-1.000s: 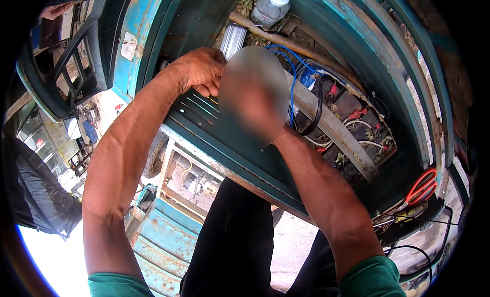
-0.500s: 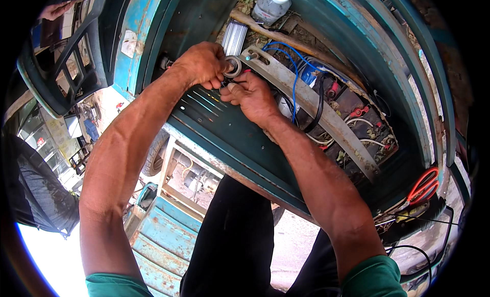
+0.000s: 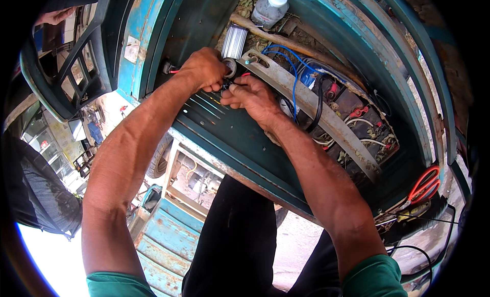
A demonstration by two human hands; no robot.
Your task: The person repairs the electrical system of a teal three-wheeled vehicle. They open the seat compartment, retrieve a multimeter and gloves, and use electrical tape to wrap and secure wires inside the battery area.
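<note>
My left hand point(image 3: 205, 68) is closed, with a grey ring that looks like a roll of tape point(image 3: 231, 68) held at its fingertips. Just to its right, my right hand point(image 3: 253, 99) pinches a dark wire point(image 3: 228, 85); the fingers cover most of it. Both hands meet above the dark green metal panel point(image 3: 240, 131) of an open compartment. Beyond them lies a finned silver metal box point(image 3: 234, 41). A red wire shows beside the right fingers.
A pale metal bar point(image 3: 311, 110) crosses over batteries point(image 3: 352, 101) with red terminals and blue, black and white cables. A wooden stick point(image 3: 286, 39) and a white-capped bottle point(image 3: 270, 9) lie behind. Orange-handled scissors point(image 3: 424, 184) rest at the right. Another person's hand point(image 3: 55, 16) shows at upper left.
The tape roll has shifted slightly down and left and turned more edge-on. Both hands stay close together, and the right fingers have moved slightly.
</note>
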